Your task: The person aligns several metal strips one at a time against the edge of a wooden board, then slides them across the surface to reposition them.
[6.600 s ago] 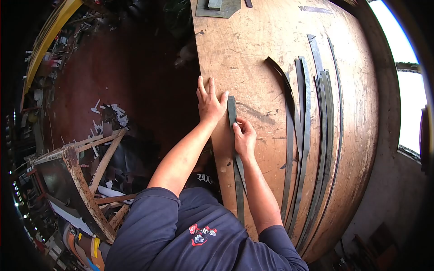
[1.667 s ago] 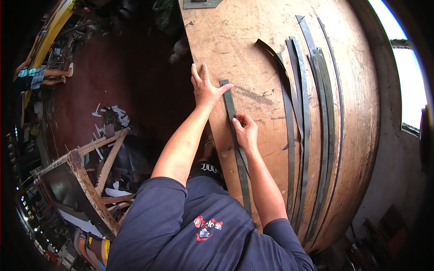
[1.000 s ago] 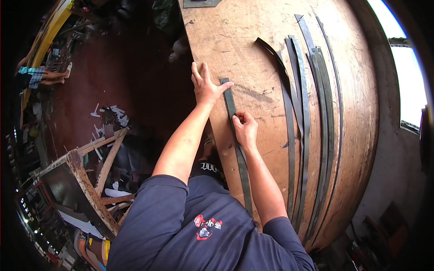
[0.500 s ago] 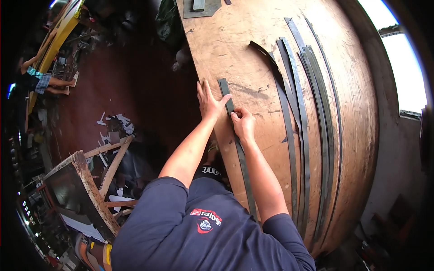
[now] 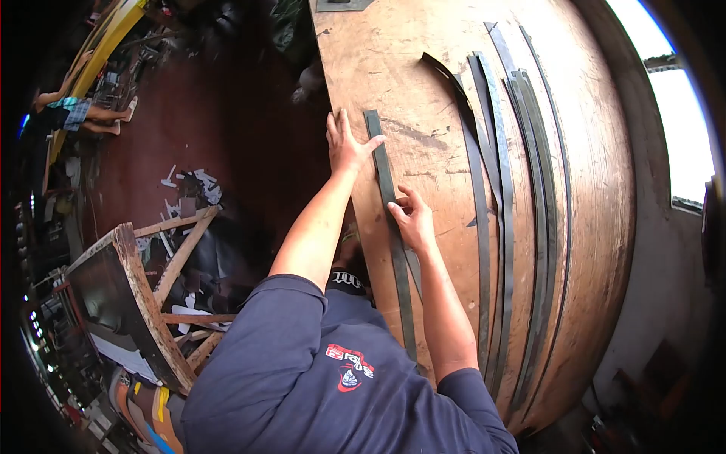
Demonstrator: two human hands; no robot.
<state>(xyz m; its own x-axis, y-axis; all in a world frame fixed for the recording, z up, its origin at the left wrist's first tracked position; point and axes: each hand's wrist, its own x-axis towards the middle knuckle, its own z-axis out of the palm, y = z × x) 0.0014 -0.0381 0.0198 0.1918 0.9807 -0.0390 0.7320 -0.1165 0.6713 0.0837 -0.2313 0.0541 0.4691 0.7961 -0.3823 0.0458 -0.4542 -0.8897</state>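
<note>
The strip runs toward me: left hand splayed, thumb across it; right hand nearer me, touching, pinch unclear

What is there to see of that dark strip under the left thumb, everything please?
The strip is long, narrow and dark grey-green, perhaps rubber or leather-like. It lies flat along the wooden table, near its edge, its far end squared. The left hand lays its thumb across it; the right hand has its thumb at the right edge. The near end disappears by the shirt.
</note>
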